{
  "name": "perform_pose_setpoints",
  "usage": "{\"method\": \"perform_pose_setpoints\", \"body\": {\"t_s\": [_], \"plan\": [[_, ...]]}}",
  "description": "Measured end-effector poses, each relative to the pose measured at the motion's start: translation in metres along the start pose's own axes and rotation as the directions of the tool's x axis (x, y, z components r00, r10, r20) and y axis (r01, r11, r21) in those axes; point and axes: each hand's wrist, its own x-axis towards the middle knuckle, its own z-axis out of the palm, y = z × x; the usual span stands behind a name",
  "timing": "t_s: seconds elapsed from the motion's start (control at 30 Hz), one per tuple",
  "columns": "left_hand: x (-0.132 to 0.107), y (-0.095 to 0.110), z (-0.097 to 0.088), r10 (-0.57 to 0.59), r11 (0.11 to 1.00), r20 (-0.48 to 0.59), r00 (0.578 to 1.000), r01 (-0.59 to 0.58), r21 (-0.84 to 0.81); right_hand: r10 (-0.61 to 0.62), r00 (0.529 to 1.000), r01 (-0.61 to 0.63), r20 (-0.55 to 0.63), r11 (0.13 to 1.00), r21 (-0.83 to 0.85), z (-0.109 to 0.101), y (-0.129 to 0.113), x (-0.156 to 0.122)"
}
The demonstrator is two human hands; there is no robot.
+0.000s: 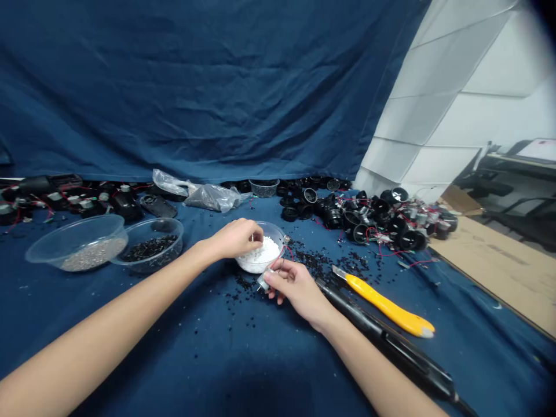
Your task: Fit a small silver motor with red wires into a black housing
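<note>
My left hand (234, 238) curls over the near rim of a clear plastic bowl (273, 230) holding white granules (259, 255). Its fingertips are hidden behind the back of the hand, so I cannot tell whether they grip anything. My right hand (296, 288) pinches a small silver electric motor (263, 281) just in front of the bowl. Black granules (317, 262) lie scattered on the blue cloth (182, 341) around both hands. A yellow utility knife (382, 304) and a long black tool (391, 341) lie to the right of my right hand.
Two clear bowls of grey and black granules (78, 243) stand at the left. Behind them lie plastic bags (212, 198) and black parts with red wires (373, 220). Blue cloth hangs behind the table, and cardboard (504, 266) lies beyond its right edge.
</note>
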Motion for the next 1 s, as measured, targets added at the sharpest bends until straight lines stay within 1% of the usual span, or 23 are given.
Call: {"method": "perform_pose_setpoints", "body": {"t_s": [0.07,0.13,0.23,0.3,0.33,0.4,0.43,0.47,0.53,0.6,0.67,0.87,1.0], "plan": [[-0.004,0.002,-0.002,0.012,1.0,-0.051,0.999,-0.012,-0.002,0.0,1.0,0.0,0.004,1.0,0.014,0.0,0.0,0.001],[-0.014,0.007,-0.007,0.033,0.999,-0.098,0.995,-0.034,-0.004,0.006,1.0,-0.006,0.005,0.999,0.032,0.0,0.001,0.002],[-0.042,0.015,-0.015,0.054,0.997,-0.193,0.98,-0.063,-0.039,0.028,0.999,-0.029,0.02,0.998,0.058,0.0,0.002,0.002],[-0.067,0.021,-0.013,0.004,0.987,-0.335,0.942,-0.057,-0.15,0.042,0.998,-0.044,0.036,0.997,0.056,0.0,0.003,0.002],[-0.079,0.024,-0.009,-0.036,0.977,-0.383,0.923,-0.048,-0.209,0.048,0.998,-0.05,0.043,0.998,0.047,0.0,0.003,0.001],[-0.101,0.029,0.006,-0.116,0.951,-0.427,0.897,-0.023,-0.308,0.059,0.997,-0.061,0.045,0.998,0.027,0.0,0.003,0.0],[-0.109,0.031,0.015,-0.146,0.939,-0.425,0.893,-0.011,-0.344,0.063,0.997,-0.064,0.045,0.998,0.017,-0.001,0.003,-0.001],[-0.115,0.032,0.025,-0.164,0.927,-0.4,0.902,0.002,-0.374,0.067,0.997,-0.067,0.045,0.998,0.009,-0.001,0.003,-0.001],[-0.122,0.035,0.042,-0.152,0.917,-0.293,0.944,0.024,-0.399,0.072,0.997,-0.072,0.042,0.997,-0.001,-0.002,0.002,-0.001],[-0.122,0.035,0.051,-0.123,0.93,-0.209,0.97,0.039,-0.366,0.082,0.996,-0.082,0.028,0.997,-0.006,-0.003,0.0,-0.001],[-0.12,0.034,0.052,-0.105,0.945,-0.174,0.979,0.044,-0.323,0.098,0.995,-0.098,0.01,0.995,-0.011,-0.004,-0.002,0.0],[-0.123,0.03,0.042,-0.06,0.958,-0.122,0.991,0.023,-0.285,0.129,0.992,-0.13,-0.008,0.991,-0.022,-0.003,-0.008,-0.003],[-0.126,0.034,0.042,-0.088,0.959,-0.155,0.984,0.042,-0.279,0.179,0.983,-0.179,0.034,0.984,-0.027,0.0,-0.005,-0.006]]}}
